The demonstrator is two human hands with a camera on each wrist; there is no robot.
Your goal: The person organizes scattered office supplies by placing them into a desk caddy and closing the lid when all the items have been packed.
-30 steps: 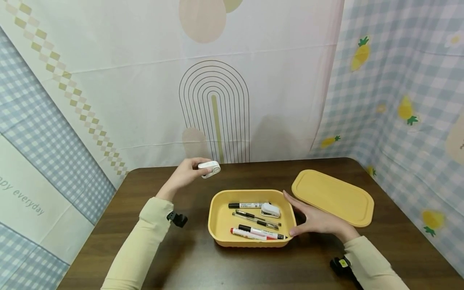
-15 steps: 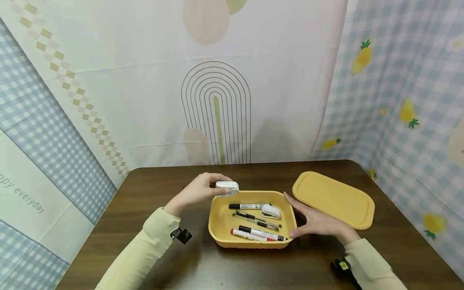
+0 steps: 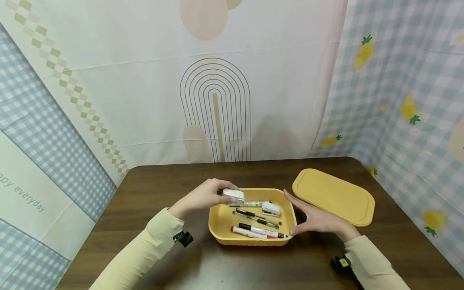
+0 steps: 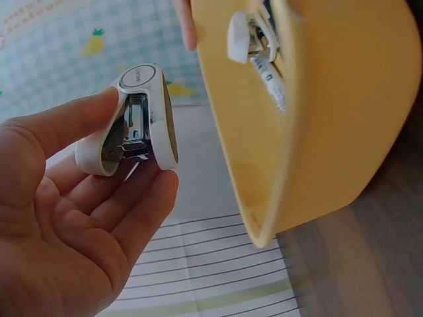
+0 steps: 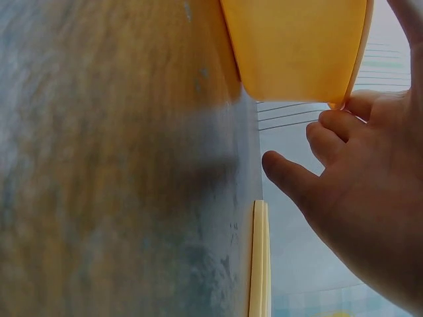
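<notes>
In the head view my left hand (image 3: 203,196) pinches a small white stapler (image 3: 234,195) between thumb and fingers, over the far left rim of a yellow box (image 3: 218,222). The left wrist view shows its metal staple channel (image 4: 137,125) facing the camera, with the thumb on one side and fingertips beneath. A second white stapler (image 3: 270,209) lies inside the box at the right. My right hand (image 3: 315,217) spans the box's right end, thumb at the near corner and forefinger along the far one. Seen from the right wrist, several fingers (image 5: 287,173) extend beside the box wall.
Also in the box are slim pens (image 3: 258,220), a black-capped marker (image 3: 262,231), a red-capped marker (image 3: 250,233) and another marker (image 3: 253,204), partly hidden by the held stapler. A yellow lid (image 3: 333,197) lies right of the box on the brown table (image 3: 163,177).
My left hand has carried the stapler right and toward me, from the far left of the box to over its far left rim. The right hand stays at the box.
</notes>
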